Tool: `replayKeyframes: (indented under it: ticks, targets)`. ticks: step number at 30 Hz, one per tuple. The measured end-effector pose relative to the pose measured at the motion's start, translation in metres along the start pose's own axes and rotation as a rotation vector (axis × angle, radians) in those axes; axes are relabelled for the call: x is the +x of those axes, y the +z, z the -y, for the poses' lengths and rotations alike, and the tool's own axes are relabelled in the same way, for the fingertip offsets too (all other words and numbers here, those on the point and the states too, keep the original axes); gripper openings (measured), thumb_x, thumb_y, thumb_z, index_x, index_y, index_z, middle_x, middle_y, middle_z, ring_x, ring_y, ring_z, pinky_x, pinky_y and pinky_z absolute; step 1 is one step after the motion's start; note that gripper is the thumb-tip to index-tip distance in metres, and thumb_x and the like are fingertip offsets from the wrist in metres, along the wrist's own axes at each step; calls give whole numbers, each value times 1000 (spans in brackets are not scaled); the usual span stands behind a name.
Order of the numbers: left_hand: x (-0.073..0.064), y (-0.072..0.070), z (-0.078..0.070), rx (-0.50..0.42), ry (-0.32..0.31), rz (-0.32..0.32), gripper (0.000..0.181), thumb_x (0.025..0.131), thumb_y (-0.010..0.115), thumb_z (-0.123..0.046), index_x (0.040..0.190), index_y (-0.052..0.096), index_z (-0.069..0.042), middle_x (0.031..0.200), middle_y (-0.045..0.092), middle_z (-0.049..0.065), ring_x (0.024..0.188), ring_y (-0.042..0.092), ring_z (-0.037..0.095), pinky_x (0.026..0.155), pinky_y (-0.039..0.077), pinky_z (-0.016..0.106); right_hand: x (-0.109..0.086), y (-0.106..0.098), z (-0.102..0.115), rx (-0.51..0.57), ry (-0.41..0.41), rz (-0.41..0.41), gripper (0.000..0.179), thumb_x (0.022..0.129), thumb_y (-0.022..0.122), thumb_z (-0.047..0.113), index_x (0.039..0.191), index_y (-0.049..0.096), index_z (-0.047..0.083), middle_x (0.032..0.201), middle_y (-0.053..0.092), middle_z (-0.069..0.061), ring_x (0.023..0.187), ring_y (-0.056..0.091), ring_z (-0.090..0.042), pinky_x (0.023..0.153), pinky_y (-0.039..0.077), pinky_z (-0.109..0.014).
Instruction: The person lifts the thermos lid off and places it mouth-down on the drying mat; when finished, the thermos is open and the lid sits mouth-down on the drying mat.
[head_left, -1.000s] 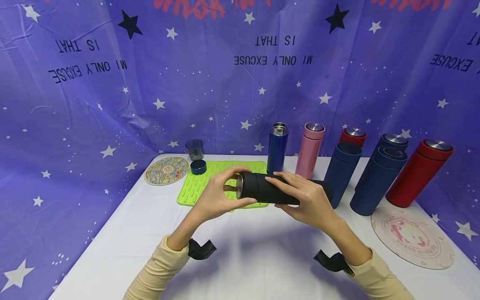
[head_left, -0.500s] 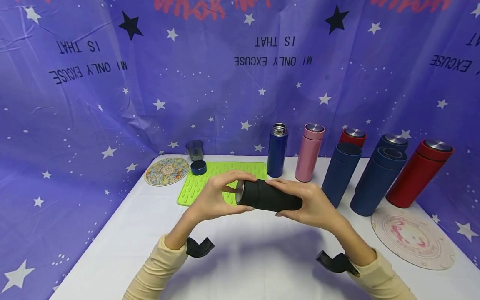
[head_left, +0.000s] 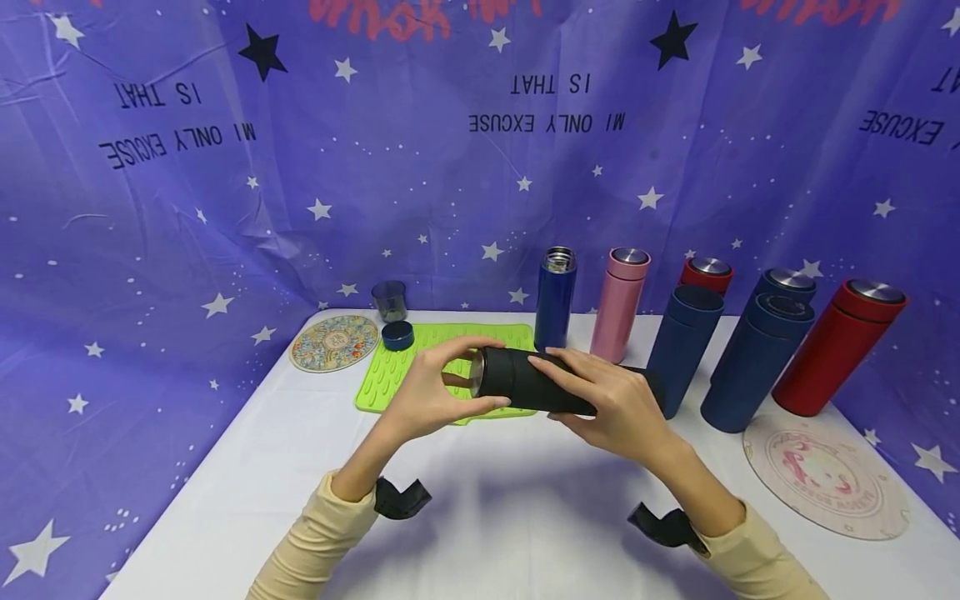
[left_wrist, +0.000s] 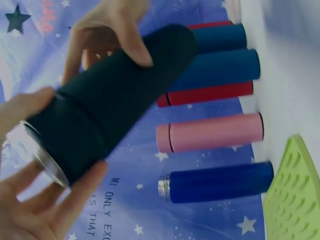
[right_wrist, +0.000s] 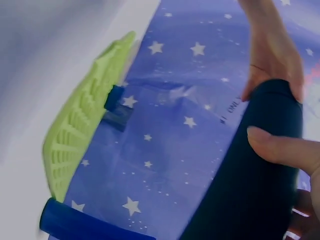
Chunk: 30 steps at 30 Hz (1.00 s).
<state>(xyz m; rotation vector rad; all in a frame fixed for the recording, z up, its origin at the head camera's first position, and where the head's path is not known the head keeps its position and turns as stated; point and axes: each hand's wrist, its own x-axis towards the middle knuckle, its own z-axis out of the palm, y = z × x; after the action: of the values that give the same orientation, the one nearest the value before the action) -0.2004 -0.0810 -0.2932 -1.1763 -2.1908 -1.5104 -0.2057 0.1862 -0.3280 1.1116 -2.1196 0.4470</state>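
Fabric in purple-blue, printed with stars and upside-down lettering, hangs across the far side and both flanks of a white-covered table. A lime-green ridged mat lies at the far left centre, a pale pink round mat at the right, and a multicoloured patterned round mat at the far left. Upright on the right stand a tall red cylindrical bottle with a silver-topped lid, three navy cylindrical bottles and, partly hidden behind one of them, a second red bottle. Held level above the table's middle, partly over the green mat, is a matte black cylindrical bottle, its silver-rimmed end pointing left. Farther off stand a slim pink bottle and a glossy blue bottle with its silver threaded neck exposed. The left hand spreads its fingers and thumb widely around the silver-rimmed end, gripping it from far and near sides; the right hand curls around the black body, thumb on the near side. A smoky transparent cup stands at the far left, just beside a small blue round cap.
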Motion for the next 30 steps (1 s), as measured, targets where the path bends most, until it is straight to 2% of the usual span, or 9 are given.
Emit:
replayKeyframes:
  ticks: [3,9,12,16,18,20,26,28,30]
  targets:
    - [1,0,1,32,72,46,58,72,83,-1,124,58,3,122,60,16,102,60,27,72,59,38,-2,-6,-4,125,56,38,80,64,90,23,137,57,22,128,62,-5,112,62,-25,83,56,-44]
    - [1,-1,2,62,210,131,55,69,84,3,120,61,2,126,57,18,117,55,26,77,58,40,-5,-13,-13,403,165,188,80,65,91,24,137,56,19,124,64,2,95,64,-12,76,56,-32]
    - [2,-2,2,43,244,158,53,68,84,4,116,63,2,126,58,19,116,57,26,79,58,39,-5,-13,-14,448,155,196,77,67,90,22,136,57,16,123,65,0,92,64,-13,75,56,-31]
    - [3,-1,4,25,265,131,52,66,85,6,114,64,4,123,59,20,114,58,27,77,58,40,-4,-11,-11,402,120,144,79,64,92,18,135,58,17,124,64,1,98,65,-14,78,56,-31]
    - [3,-1,7,28,258,96,52,66,85,5,113,64,4,121,61,19,112,59,27,74,59,39,-4,-10,-9,360,107,114,81,62,93,16,135,58,19,126,63,2,103,65,-16,80,56,-33]
    - [2,1,12,22,213,55,53,67,85,2,115,64,2,119,62,16,107,61,26,71,59,37,-4,-9,-6,285,91,81,82,62,93,16,136,58,20,127,62,1,108,63,-19,82,56,-36]
    - [1,6,39,-23,-46,-27,50,77,82,-12,122,63,-15,118,63,1,96,66,19,67,59,30,-2,-7,1,3,36,15,79,64,90,23,136,57,25,128,61,-6,112,62,-28,78,57,-46]
    - [1,6,41,-29,-68,-20,50,78,82,-13,124,62,-16,119,62,-1,97,65,19,70,59,30,-2,-7,1,-5,37,18,79,64,90,23,136,57,25,128,61,-7,112,62,-28,79,56,-46]
    - [1,6,39,-30,-28,6,53,77,82,-10,125,61,-12,121,61,2,101,63,20,75,58,31,-2,-7,0,31,53,27,79,63,90,22,136,58,24,128,62,-6,112,62,-27,81,56,-46]
